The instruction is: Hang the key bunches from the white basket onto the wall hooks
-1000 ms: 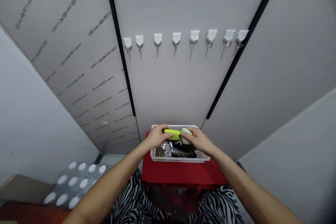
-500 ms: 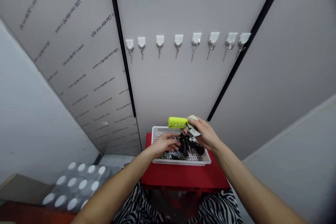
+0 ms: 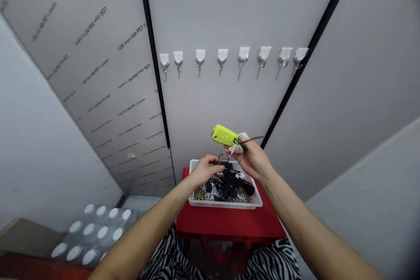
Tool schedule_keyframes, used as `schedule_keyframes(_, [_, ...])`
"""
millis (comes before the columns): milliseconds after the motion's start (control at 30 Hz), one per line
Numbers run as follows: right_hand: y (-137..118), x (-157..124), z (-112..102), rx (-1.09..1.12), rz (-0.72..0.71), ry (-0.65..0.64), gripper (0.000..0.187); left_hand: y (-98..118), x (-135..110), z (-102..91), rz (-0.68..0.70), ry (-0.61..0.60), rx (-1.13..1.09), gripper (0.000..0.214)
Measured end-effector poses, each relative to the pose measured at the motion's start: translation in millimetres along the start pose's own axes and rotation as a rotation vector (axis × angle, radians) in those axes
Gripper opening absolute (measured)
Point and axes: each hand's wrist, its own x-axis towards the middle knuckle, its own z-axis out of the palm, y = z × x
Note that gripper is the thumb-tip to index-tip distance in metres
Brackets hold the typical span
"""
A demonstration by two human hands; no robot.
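Note:
My right hand (image 3: 251, 155) is closed around a pale patterned charm (image 3: 242, 139) with a lime-yellow car key (image 3: 224, 134) attached, held above the basket and pointing left. A dark flat tag (image 3: 253, 140) sticks out to the right from the same bunch. A pink strap (image 3: 232, 149) hangs below the key and runs to a thin metal key ring (image 3: 224, 155). The fingers of my left hand (image 3: 205, 170) are bent at that ring, over the basket's left half. Inside the white plastic basket (image 3: 226, 204) lie black keychain items (image 3: 231, 183) and a round green-gold piece (image 3: 199, 194).
The basket stands on a red stool (image 3: 229, 223) between my knees. A row of white adhesive hooks (image 3: 222, 55) runs along the grey wall panel. Wrapped bottles with white caps (image 3: 88, 229) and a cardboard piece (image 3: 24, 238) lie at lower left.
My right hand has raised the lime car key a little, tilting it, and the tag has turned edge-on. My left hand has risen from the basket's contents to the ring.

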Motion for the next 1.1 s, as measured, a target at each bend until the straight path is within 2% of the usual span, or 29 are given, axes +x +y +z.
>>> schedule_keyframes(100, [0, 2, 0, 0.001, -0.02, 0.032, 0.011, 7, -3, -7.5, -0.056, -0.069, -0.077, 0.02])
schedule_keyframes(233, [9, 5, -5, -0.144, -0.016, 0.06, 0.016, 18, -7, -9.9, -0.138, -0.075, -0.357, 0.021])
schedule_keyframes(400, [28, 7, -23, -0.588, 0.012, -0.009, 0.026, 25, -6, -10.5, -0.155, -0.018, -0.545, 0.019])
schedule_keyframes(500, [33, 1, -30, -0.97, -0.188, -0.056, 0.036, 21, -4, -12.5, -0.182, 0.013, -0.563, 0.017])
schedule_keyframes(600, [32, -9, -25, -1.249, -0.492, -0.193, 0.039, 15, -1, -12.7, -0.217, 0.043, -0.593, 0.016])
schedule_keyframes(667, [31, -13, -20, -1.363, -0.629, -0.322, 0.03, 14, 1, -11.5, -0.245, 0.092, -0.614, 0.014])
schedule_keyframes(733, [30, -13, -16, -1.438, -0.722, -0.392, 0.023, 14, 2, -10.2, -0.275, 0.105, -0.636, 0.013])
schedule_keyframes(833, [29, -8, -14, -1.494, -0.762, -0.462, 0.027, 18, 3, -10.6, -0.324, 0.084, -0.658, 0.011])
schedule_keyframes(967, [24, -2, -13, -1.564, -0.739, -0.59, 0.035, 20, 3, -17.1, -0.381, 0.098, -0.64, 0.008])
schedule_keyframes(1100, [15, -2, -4, -1.598, -0.697, -0.715, 0.041, 19, 2, -24.1, -0.441, 0.056, -0.59, 0.008])
